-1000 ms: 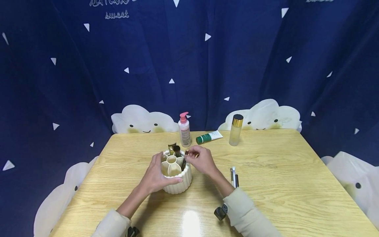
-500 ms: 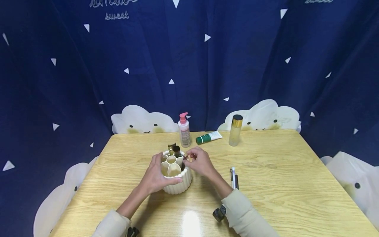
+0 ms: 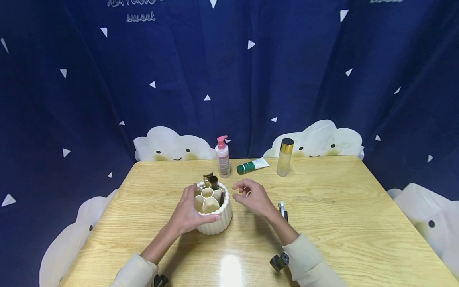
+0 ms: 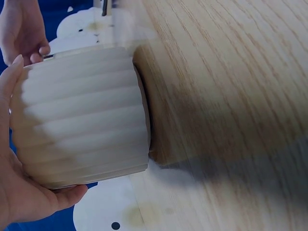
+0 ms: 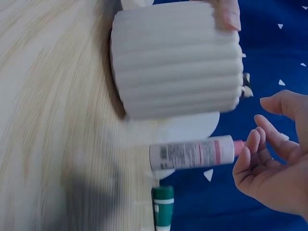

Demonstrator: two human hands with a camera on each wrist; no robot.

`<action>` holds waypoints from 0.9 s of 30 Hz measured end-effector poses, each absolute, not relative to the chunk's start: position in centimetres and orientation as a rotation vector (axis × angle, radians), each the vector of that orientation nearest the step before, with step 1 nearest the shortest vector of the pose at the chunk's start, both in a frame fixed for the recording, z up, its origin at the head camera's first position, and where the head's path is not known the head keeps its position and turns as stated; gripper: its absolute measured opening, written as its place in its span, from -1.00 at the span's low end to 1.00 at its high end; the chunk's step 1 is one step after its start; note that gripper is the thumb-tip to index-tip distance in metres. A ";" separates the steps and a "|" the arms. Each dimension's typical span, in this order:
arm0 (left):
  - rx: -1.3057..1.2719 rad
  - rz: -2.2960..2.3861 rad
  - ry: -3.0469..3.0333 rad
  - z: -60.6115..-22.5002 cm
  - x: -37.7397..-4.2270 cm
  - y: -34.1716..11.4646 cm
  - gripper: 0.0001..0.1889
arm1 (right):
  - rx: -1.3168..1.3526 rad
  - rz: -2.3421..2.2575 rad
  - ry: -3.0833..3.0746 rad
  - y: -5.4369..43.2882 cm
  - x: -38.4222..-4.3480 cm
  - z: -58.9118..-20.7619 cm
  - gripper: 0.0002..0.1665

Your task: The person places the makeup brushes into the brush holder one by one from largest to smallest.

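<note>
A white ribbed organizer [image 3: 215, 225] with petal-shaped compartments stands upright on the table. My left hand [image 3: 186, 213] holds it from the left side, thumb across the front and fingers over the far rim. In the left wrist view the same hand [image 4: 24, 192] curves round the organizer's wall. A dark-haired makeup brush [image 3: 213, 181] and a gold-coloured item [image 3: 206, 179] stick up from the rear compartments. A dark slim item [image 3: 222, 197] sits in the right compartment. Just right of the organizer, my right hand [image 3: 254, 198] is apart from it, fingers loosely bent and holding nothing.
Behind the organizer stands a pump bottle [image 3: 223, 161] with a pink top. A green and white tube [image 3: 252, 166] lies beside it. A clear bottle [image 3: 285, 159] with a gold-black cap stands farther right. Several slender sticks [image 3: 283, 211] lie beyond my right forearm.
My right hand has let go of the dark slim item, which now sits lower in the right compartment, and has moved away to the right. My left hand has stayed on the organizer.
</note>
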State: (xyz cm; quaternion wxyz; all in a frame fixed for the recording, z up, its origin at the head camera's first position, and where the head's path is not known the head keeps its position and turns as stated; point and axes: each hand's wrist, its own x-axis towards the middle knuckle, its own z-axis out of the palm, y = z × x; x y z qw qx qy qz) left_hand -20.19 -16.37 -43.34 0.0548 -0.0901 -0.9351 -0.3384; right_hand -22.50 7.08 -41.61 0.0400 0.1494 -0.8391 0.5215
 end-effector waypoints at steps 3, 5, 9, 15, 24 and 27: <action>-0.274 -1.029 -2.844 -43.3 -20.1 -16.3 0.39 | 0.432 1.568 -2.595 8.6 -22.2 -41.7 -0.79; -0.273 -1.018 -2.848 -43.3 -20.1 -16.3 0.39 | 0.414 1.549 -2.612 9.6 -22.1 -41.9 -0.78; -0.278 -1.010 -2.839 -43.3 -20.2 -16.3 0.37 | 0.401 1.511 -2.646 11.9 -22.0 -42.4 -0.77; -0.289 -1.036 -2.836 -43.3 -20.3 -16.3 0.36 | 0.357 1.451 -2.707 15.3 -21.8 -43.6 -0.77; -0.290 -1.030 -2.846 -43.3 -20.2 -16.4 0.37 | 0.291 1.359 -2.829 18.8 -21.6 -45.2 -0.65; -0.296 -1.034 -2.842 -43.3 -20.2 -16.4 0.36 | 0.254 1.325 -2.857 19.5 -21.4 -45.6 -0.66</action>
